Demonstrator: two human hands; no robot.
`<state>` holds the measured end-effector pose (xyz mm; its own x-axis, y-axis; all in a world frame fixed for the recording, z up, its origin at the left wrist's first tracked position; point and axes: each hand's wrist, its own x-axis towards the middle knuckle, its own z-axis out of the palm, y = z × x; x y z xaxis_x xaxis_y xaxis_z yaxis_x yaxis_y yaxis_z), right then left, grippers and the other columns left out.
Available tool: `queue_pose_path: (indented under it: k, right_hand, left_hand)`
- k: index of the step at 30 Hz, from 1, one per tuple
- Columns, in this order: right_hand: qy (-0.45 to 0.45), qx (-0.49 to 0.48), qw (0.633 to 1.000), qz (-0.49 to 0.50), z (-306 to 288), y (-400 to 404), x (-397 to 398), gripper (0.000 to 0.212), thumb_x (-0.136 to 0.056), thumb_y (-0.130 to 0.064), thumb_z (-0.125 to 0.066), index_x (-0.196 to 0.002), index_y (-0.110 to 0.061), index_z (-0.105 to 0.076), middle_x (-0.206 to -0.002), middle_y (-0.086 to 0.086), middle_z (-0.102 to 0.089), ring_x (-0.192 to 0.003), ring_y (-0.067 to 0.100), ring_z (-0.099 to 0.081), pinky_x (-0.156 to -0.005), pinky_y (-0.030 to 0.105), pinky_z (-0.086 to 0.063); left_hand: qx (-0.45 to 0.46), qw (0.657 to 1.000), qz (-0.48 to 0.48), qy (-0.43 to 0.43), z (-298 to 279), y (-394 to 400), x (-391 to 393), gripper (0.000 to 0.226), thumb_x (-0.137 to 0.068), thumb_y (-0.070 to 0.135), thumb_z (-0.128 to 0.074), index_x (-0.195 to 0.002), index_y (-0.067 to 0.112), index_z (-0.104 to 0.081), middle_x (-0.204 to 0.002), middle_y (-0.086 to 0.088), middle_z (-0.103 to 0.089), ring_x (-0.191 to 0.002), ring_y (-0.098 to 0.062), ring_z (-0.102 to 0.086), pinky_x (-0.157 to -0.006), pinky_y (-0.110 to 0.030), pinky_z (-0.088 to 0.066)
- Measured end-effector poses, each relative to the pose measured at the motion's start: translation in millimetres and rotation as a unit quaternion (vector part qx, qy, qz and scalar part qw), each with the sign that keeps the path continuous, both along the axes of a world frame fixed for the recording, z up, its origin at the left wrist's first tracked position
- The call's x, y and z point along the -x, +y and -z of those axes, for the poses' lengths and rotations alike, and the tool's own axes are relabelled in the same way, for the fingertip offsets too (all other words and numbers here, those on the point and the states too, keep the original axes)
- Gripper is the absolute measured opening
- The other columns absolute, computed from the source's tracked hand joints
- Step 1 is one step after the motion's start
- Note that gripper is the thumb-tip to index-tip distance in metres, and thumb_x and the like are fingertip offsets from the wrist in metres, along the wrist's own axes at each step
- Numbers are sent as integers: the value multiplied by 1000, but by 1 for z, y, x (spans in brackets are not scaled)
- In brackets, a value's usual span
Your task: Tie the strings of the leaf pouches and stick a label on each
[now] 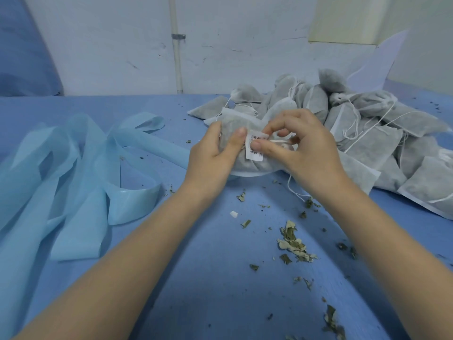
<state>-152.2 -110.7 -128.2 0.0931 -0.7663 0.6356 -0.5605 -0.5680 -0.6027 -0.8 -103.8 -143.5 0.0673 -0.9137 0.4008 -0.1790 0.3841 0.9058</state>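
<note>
A white mesh leaf pouch [245,165] is held up over the blue table at centre. My left hand [215,153] grips its left side, thumb pressed on its front. My right hand [301,148] pinches a small white barcode label [255,147] against the pouch between thumb and forefinger. A white string [293,188] hangs from the pouch toward the table. A heap of several filled pouches [367,133] with loose strings lies behind and to the right.
Long light-blue backing strips [81,182] curl across the table's left half. Dry leaf crumbs [294,244] are scattered on the blue table cover [220,278] at lower right, with a tiny white scrap [233,214]. A white wall and pipe [177,45] stand behind.
</note>
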Motion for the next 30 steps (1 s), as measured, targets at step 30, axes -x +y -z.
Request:
queue_pose_path:
  k: [30]
  right_hand:
    - [-228,-136,963,-55,16,2,-12,60,-66,-28,-85,-105,-41,-41,-108,-10,-56,-79,-8,-62,-64,12,-49]
  left_hand:
    - [-93,968,-90,215,-4,-6,8,16,-79,26,-69,-72,14,-62,-69,0,-61,-66,-16,-57,-64,-31,-44]
